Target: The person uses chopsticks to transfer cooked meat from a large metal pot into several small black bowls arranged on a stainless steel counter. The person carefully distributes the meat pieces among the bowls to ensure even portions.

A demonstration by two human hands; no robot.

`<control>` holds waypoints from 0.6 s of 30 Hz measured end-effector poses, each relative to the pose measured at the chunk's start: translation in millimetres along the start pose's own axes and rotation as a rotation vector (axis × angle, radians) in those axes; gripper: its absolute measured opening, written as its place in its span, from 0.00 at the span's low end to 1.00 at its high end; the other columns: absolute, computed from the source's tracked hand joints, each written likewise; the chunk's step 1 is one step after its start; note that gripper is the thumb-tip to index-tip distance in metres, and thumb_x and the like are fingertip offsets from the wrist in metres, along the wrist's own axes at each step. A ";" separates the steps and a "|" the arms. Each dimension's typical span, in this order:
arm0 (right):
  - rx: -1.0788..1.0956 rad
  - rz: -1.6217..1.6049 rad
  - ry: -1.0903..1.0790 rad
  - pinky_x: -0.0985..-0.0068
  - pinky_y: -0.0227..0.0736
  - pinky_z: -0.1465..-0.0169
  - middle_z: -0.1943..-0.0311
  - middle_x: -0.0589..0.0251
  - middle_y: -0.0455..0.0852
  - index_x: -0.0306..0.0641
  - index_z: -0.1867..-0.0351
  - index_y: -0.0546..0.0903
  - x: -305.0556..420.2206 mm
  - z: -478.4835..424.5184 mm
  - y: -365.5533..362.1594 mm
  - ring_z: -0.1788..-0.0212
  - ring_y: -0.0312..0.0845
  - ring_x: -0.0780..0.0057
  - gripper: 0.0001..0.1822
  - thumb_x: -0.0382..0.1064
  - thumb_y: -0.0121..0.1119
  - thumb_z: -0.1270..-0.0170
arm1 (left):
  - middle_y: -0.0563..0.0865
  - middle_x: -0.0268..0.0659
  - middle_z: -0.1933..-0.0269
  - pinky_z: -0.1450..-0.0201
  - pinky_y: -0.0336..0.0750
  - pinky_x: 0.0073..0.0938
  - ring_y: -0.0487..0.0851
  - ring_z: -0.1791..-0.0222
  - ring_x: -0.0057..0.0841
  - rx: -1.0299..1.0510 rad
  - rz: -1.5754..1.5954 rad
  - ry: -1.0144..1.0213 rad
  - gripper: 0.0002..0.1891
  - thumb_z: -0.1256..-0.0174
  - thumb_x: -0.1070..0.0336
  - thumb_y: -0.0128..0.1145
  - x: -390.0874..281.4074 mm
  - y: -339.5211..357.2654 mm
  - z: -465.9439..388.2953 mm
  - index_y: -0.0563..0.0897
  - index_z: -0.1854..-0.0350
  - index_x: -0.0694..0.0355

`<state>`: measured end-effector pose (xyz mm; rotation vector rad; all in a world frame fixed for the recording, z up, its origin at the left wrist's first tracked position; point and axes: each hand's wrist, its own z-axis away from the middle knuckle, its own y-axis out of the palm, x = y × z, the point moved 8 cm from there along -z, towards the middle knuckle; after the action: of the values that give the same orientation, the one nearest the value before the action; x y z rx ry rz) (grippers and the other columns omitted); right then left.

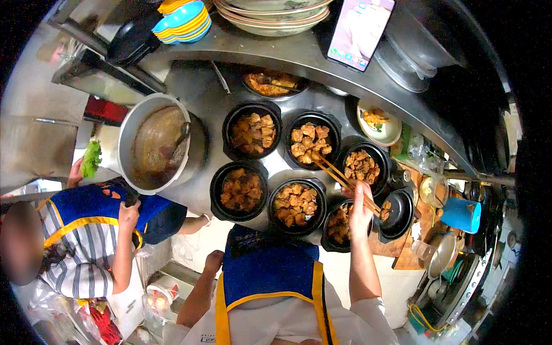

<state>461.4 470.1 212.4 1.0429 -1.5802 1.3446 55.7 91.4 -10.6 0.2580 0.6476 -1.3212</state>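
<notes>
With my right hand (359,207) I hold a pair of wooden chopsticks (338,174), their tips at the browned meat chunks (308,142) in the upper middle black pot (334,157). My left hand (214,261) hangs low beside the blue apron (267,276), apart from the pots; its fingers are hard to make out. Several more black pots with meat stand around, one of them (215,194) at the lower left of the group. Partly under my right forearm sits a filled pot (338,226). Farther right, a black pot (394,220) holds only a few pieces.
A large metal stockpot (125,151) of liquid stands left, beside a co-worker (90,241) holding a green leaf (91,159). A raised metal shelf (276,54) bears stacked plates (276,26), bowls (183,26) and a phone (360,32). To the right lie a wooden board (405,254) and a blue container (461,214).
</notes>
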 end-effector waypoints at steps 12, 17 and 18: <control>0.204 -0.047 -0.141 0.73 0.69 0.50 0.59 0.53 0.79 0.29 0.60 0.78 67.6 -39.2 150.7 0.56 0.76 0.62 0.11 0.37 0.52 0.34 | 0.80 0.34 0.76 0.74 0.69 0.23 0.75 0.77 0.21 -0.078 0.029 0.139 0.13 0.36 0.61 0.48 41.3 -49.5 12.6 0.81 0.71 0.64; 0.204 0.081 -0.228 0.72 0.70 0.51 0.60 0.53 0.80 0.30 0.60 0.79 71.6 -39.4 177.1 0.56 0.76 0.61 0.11 0.37 0.52 0.34 | 0.80 0.34 0.77 0.77 0.69 0.22 0.73 0.81 0.21 -0.070 0.204 0.081 0.13 0.35 0.63 0.46 40.8 -69.5 8.1 0.81 0.71 0.64; 0.202 0.093 -0.218 0.72 0.70 0.51 0.60 0.53 0.80 0.29 0.60 0.79 71.6 -37.1 181.3 0.56 0.76 0.61 0.11 0.36 0.52 0.34 | 0.80 0.34 0.77 0.78 0.68 0.22 0.73 0.81 0.21 -0.073 0.279 0.015 0.13 0.35 0.63 0.46 43.0 -75.9 1.9 0.81 0.71 0.64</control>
<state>269.1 517.9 223.1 1.2884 -1.6947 1.5203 -11.5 36.4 -20.0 0.2884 0.6457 -1.0273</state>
